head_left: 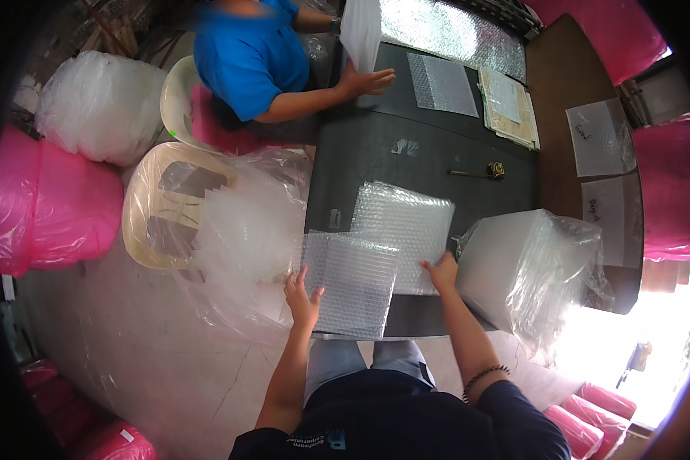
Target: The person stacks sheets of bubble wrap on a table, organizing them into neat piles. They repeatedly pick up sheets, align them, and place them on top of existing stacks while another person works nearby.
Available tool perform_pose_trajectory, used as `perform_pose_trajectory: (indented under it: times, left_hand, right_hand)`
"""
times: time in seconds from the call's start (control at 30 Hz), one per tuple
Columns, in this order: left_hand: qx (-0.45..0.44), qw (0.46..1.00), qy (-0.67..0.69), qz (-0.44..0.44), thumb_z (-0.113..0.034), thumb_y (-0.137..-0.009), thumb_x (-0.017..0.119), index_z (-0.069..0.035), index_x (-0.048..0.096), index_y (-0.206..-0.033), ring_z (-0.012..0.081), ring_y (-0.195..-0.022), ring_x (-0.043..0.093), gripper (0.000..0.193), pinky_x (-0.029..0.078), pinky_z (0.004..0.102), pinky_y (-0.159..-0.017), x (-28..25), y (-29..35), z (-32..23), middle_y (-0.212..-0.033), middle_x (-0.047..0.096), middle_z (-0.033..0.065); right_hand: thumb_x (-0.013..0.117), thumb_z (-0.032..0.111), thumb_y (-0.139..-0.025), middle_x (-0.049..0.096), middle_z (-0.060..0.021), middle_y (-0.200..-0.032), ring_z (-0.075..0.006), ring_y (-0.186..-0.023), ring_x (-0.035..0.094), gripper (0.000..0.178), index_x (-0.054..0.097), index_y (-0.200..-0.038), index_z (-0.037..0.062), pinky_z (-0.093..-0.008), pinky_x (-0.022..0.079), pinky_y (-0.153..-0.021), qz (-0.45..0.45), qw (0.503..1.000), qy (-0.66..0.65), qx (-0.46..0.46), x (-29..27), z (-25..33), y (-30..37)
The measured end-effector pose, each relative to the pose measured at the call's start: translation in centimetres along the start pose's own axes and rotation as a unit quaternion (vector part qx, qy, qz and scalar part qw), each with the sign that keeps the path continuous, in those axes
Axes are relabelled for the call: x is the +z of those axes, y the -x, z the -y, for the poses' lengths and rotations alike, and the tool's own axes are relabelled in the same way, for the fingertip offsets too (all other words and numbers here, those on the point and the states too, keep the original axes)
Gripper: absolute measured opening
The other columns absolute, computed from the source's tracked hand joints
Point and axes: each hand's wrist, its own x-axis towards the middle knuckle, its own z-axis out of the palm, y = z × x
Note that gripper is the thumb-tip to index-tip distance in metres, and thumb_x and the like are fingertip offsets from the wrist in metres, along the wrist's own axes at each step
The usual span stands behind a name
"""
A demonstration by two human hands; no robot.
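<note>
At the near edge of the dark table lies a clear bubble wrap sheet or pouch (350, 287). My left hand (303, 305) is at its left edge, fingers apart, the thumb over the edge. Beyond it, partly overlapped, rests a stack of bubble wrap pouches (406, 222). My right hand (443, 274) is at that stack's right edge, thumb and fingers apart; its fingertips are slightly blurred. Neither hand appears closed around anything.
Right of the stack stands a plastic bag of white sheets (506, 253). A tape measure (496, 170) lies on the dark table (429, 138). At left, a cream chair (142, 207) holds another bag of sheets (245, 230). A co-worker in blue (245, 61) handles a white sheet (360, 34).
</note>
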Motion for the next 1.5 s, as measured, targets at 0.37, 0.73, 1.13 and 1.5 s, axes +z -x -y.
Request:
perform_pose_trajectory:
  times: [0.37,0.73,1.13,1.5]
  left_hand:
    - [-0.030,0.996,-0.025,0.077,-0.023,-0.077,0.068,-0.020,0.057,-0.118,0.0352,-0.112,0.034,0.043,0.032,0.0460,-0.096,-2.1,-0.3,-1.0,-0.128,0.032,0.0145]
    - [-0.076,0.989,-0.083,0.100,-0.037,-0.073,0.071,-0.009,0.043,-0.119,0.0409,-0.124,0.024,0.061,0.025,0.0539,-0.097,-0.2,-0.6,-3.1,-0.132,0.025,0.0233]
    - [0.074,0.993,-0.093,-0.018,-0.018,-0.075,0.070,-0.011,0.054,-0.110,0.0335,-0.109,0.041,0.039,0.032,0.0467,-0.091,0.3,-0.4,-3.1,-0.122,0.038,0.0153]
    - [-0.218,0.681,0.516,0.472,-0.035,-0.080,0.062,-0.002,0.044,-0.124,0.0219,-0.103,0.054,0.057,0.046,0.0373,-0.082,-5.2,-9.3,-4.1,-0.111,0.056,0.0125]
  right_hand:
    - [0.048,-0.009,-0.068,0.064,-0.0136,-0.079,-0.0308,-0.085,0.059,0.028,0.066,-0.085,0.0047,-0.0404,0.042,-0.078,-0.112,0.937,-0.069,-0.322,-20.2,8.4,1.4]
    - [0.062,0.013,-0.071,0.061,-0.0116,-0.092,-0.0307,-0.092,0.056,0.012,0.068,-0.080,0.0122,-0.0427,0.043,-0.080,0.146,0.825,-0.146,-0.526,9.2,16.8,1.1]
    - [0.064,0.002,-0.075,0.058,-0.0096,-0.100,-0.0231,-0.097,0.055,0.035,0.053,-0.109,-0.0039,-0.0332,0.044,-0.089,0.105,0.636,-0.764,0.039,-0.9,3.2,-20.3]
    - [0.062,0.010,-0.060,0.063,-0.0100,-0.075,-0.0214,-0.086,0.057,0.009,0.064,-0.069,0.0067,-0.0355,0.042,-0.080,0.375,0.692,0.023,-0.617,1.1,10.7,0.0]
